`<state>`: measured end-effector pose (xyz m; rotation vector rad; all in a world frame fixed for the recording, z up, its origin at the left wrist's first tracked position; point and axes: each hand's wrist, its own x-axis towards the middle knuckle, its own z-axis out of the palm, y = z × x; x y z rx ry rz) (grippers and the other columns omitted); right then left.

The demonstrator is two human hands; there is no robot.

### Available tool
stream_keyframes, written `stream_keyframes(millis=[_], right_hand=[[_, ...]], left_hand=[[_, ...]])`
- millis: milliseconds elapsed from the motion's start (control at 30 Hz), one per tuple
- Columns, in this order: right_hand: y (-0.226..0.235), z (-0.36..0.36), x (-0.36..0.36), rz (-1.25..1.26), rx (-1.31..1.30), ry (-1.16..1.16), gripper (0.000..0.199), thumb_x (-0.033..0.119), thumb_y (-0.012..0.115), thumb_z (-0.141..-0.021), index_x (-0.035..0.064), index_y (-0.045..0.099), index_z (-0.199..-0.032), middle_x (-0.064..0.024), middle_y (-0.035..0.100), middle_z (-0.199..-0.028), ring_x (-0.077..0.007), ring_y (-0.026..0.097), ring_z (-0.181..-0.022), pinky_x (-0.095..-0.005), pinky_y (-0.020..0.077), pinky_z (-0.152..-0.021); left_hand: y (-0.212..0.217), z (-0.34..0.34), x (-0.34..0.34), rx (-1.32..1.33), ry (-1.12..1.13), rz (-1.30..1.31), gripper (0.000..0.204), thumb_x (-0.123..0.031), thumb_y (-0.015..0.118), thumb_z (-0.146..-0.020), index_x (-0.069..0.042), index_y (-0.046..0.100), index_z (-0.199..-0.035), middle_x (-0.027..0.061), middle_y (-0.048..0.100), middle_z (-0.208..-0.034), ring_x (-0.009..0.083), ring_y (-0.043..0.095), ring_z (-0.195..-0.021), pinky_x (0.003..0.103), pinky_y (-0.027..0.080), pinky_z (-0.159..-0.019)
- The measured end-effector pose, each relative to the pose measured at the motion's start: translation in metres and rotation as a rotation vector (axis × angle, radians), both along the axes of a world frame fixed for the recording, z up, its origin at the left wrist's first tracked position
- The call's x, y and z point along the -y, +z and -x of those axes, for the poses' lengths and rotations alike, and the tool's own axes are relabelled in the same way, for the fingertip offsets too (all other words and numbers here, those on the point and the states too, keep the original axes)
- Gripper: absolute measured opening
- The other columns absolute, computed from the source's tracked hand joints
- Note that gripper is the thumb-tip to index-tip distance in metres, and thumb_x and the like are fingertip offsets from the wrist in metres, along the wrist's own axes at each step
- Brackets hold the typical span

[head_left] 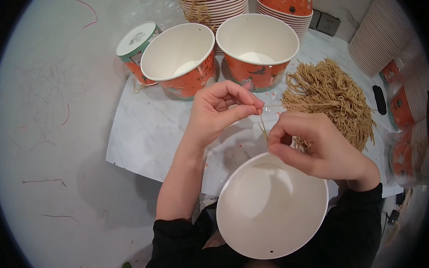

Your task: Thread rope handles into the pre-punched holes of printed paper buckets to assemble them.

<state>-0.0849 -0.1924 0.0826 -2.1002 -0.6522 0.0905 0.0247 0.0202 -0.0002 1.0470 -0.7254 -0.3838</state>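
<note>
A white-lined paper bucket (257, 228) rests against me below the table edge, its mouth facing up, with a small hole near the rim closest to me. Above its far rim, my left hand (218, 107) pinches a thin tan cord (263, 125) between thumb and fingertip. The cord runs down to my right hand (315, 141), whose thumb and finger pinch it beside the bucket's rim. One strand also stretches right from the left fingertips toward a tangled heap of tan cords (340, 100). Whether the cord passes through the rim is hidden by my right hand.
Two orange-printed paper buckets (185, 78) (257, 74) stand upright on the marbled table (142, 123). Left of them sits an upturned green-and-orange bucket (136, 46). Stacked buckets (218, 4) rise behind and more stacks (380, 35) line the right. A black object (379, 99) lies beside the heap.
</note>
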Motion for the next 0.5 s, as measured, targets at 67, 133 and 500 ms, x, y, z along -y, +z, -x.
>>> stream_keyframes(millis=[67,133,500], right_hand=[[-0.004,-0.004,0.000,-0.094,-0.118,-0.024,0.010,0.009,0.068,-0.093,-0.0004,0.063,-0.093,-0.0070,0.064,-0.080,-0.0158,0.063,-0.073,-0.0296,0.0495,-0.067],[-0.015,-0.011,0.004,-0.212,-0.310,-0.019,0.012,0.012,0.068,-0.095,0.0001,0.064,-0.094,-0.0046,0.066,-0.081,-0.0122,0.064,-0.075,-0.0275,0.0500,-0.068],[-0.039,-0.037,0.007,-0.601,-0.850,-0.015,0.021,0.022,0.064,-0.100,0.0017,0.067,-0.098,-0.0027,0.069,-0.089,-0.0084,0.064,-0.078,-0.0240,0.0519,-0.074]], left_hand=[[0.000,0.003,0.003,-0.019,0.011,-0.020,0.019,0.006,0.076,-0.084,-0.001,0.066,-0.098,0.0125,0.074,-0.098,0.0182,0.072,-0.093,0.041,0.044,-0.104],[-0.001,0.004,0.006,-0.038,0.021,-0.042,0.023,0.008,0.076,-0.081,-0.003,0.065,-0.098,0.0123,0.075,-0.097,0.0187,0.073,-0.092,0.051,0.032,-0.120],[-0.005,0.001,0.011,0.170,0.158,-0.045,0.028,0.009,0.077,-0.079,-0.005,0.062,-0.099,0.0048,0.071,-0.093,0.0161,0.070,-0.092,0.054,0.030,-0.121]])
